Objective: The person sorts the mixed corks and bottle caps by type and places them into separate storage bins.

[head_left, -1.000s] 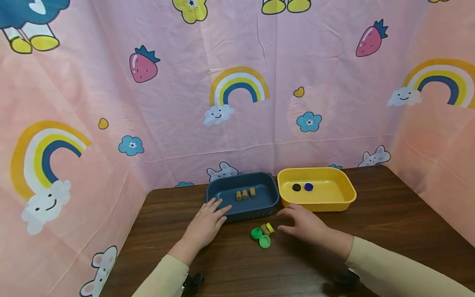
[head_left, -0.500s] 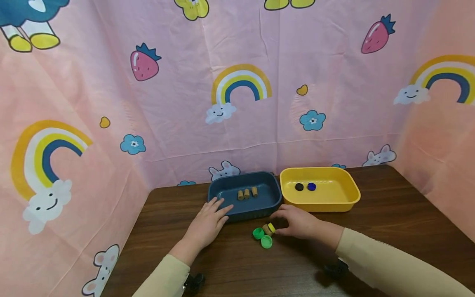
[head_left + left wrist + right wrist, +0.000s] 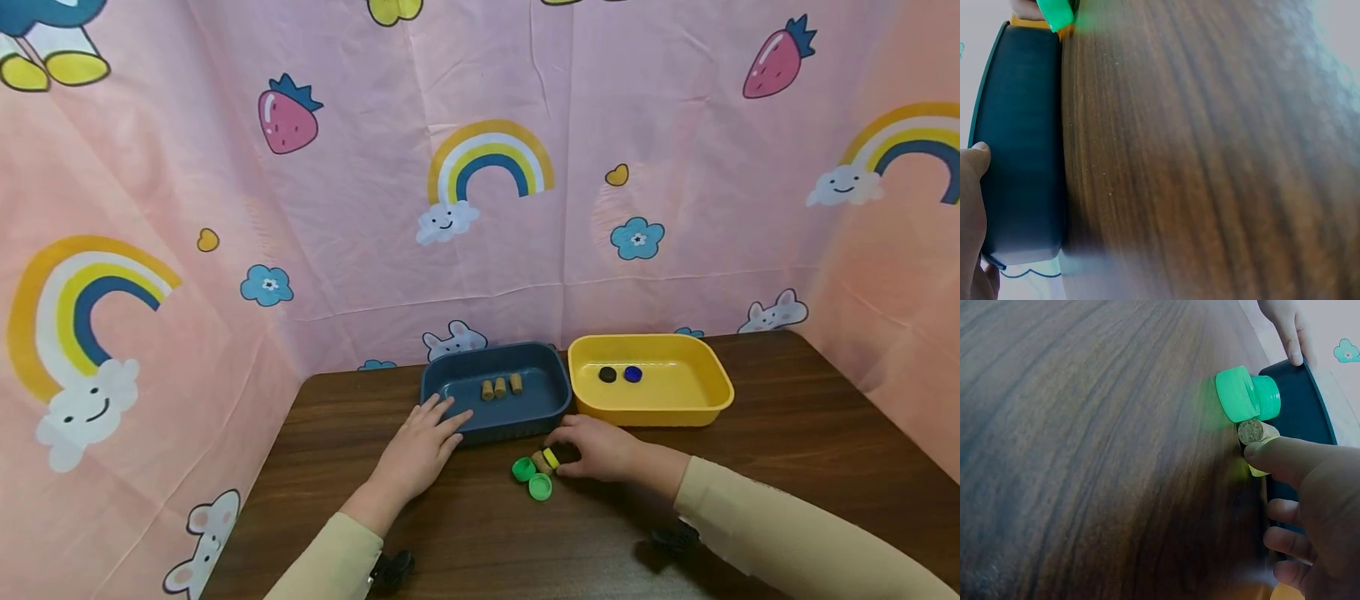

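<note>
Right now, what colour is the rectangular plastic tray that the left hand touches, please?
That rectangular tray is dark blue; the head view shows it best.

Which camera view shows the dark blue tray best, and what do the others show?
The head view: the dark blue tray shows its inside and most of its rim, though the left hand hides one corner. The left wrist view gives mainly an outer wall; the right wrist view, parts behind the right hand and green caps.
</note>
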Motion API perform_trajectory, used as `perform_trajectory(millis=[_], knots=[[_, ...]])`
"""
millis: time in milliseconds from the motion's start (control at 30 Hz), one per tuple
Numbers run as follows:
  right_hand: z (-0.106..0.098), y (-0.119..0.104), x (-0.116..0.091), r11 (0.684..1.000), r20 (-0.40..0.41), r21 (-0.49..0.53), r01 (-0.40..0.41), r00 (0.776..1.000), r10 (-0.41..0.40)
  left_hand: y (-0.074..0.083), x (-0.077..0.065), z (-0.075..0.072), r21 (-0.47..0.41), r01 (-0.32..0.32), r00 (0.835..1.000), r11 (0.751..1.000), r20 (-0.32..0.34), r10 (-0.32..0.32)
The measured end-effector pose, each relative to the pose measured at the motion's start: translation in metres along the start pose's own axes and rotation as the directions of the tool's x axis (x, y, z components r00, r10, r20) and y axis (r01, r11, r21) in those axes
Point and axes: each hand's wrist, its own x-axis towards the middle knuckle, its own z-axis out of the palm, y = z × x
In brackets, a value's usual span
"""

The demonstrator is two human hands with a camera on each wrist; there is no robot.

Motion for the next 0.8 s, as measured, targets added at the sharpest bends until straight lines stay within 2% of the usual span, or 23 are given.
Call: perform_trajectory(millis=[300,533,800], knots=[[-0.002,-0.001,-0.002,1.000,-0.022,-0.025,-0.006,1.000,0.005,0.001,0.000,-0.001,-0.002,0.007,1.000,1.000,-0.002,-0.007],[-0.011,-0.003,-0.013,0.999,-0.053,-0.033,-0.043,0.998,0.042,0.002,0.001,0.000,-0.001,0.008,1.000,1.000,-0.003,-0.008],[-0.021,-0.007,-0.033,1.000,-0.114,-0.020,-0.013,0.993,0.011,0.000,0.000,0.002,0.000,0.016,1.000,1.000,0.000,-0.016]])
